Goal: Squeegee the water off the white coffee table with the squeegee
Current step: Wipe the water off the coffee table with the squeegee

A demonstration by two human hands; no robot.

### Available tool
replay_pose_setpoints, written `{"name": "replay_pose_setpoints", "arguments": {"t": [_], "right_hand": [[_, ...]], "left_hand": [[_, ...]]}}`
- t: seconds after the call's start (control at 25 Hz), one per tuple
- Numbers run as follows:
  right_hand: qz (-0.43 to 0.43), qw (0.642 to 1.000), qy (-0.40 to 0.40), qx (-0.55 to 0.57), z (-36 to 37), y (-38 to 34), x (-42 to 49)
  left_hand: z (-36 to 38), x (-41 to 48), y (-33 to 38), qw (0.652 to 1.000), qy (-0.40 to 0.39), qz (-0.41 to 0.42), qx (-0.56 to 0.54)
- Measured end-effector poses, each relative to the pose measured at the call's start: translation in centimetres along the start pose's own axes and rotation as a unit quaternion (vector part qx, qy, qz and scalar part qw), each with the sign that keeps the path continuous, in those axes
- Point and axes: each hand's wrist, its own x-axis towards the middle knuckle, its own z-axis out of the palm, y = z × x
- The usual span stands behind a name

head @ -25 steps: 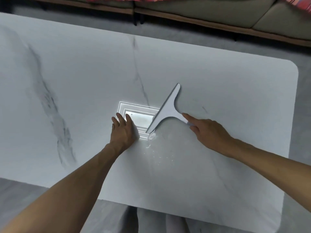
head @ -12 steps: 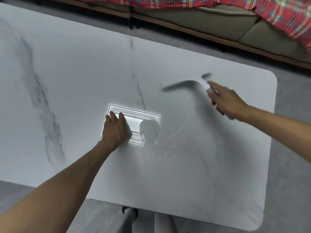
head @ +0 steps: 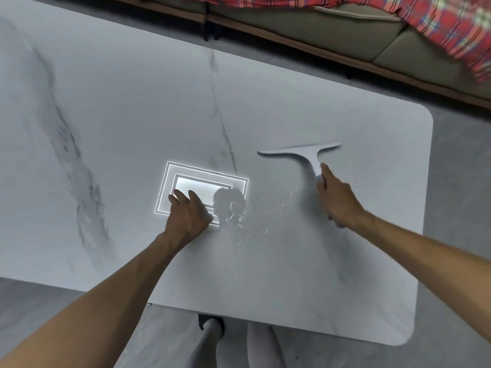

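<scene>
The right grip (head: 337, 197) is clenched around the handle of the white squeegee (head: 305, 152), whose handle runs up out of the fist to a long blade lying crosswise just beyond the knuckles. The blade sits on the white marbled desk (head: 106, 107), on the far side of the scattered water droplets (head: 255, 224), which spread between the two hands. The end of the handle pokes out below the heel of the right grip. The left grip (head: 187, 215) holds nothing; it lies palm down, fingers spread, flat on the desk just left of the droplets, covering part of the bright rectangular light reflection (head: 202, 181). Beyond the desk's far edge stands a sofa (head: 332, 30) with a red plaid blanket (head: 438, 19).
</scene>
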Motion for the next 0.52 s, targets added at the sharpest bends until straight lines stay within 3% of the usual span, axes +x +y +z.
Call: {"name": "replay_pose_setpoints", "arguments": {"t": [0.08,0.2,0.36,0.52], "right_hand": [[0.004,0.999,-0.023,-0.043,1.3,1.2,-3.6],[-0.014,0.997,-0.044,-0.069,1.5,0.4,-6.9],[-0.056,0.998,0.021,0.007,0.8,-6.9,-2.7],[-0.022,0.99,0.044,0.133,3.0,-16.5,4.3]], "left_hand": [[-0.5,-0.2,-0.9,0.999,-0.027,0.02,-0.033],[-1.3,-1.1,-2.8,0.996,0.037,0.064,-0.04],[-1.0,-2.6,-5.8,0.998,0.047,0.044,-0.006],[-0.3,-3.2,-8.9,0.996,0.01,0.032,0.083]]}}
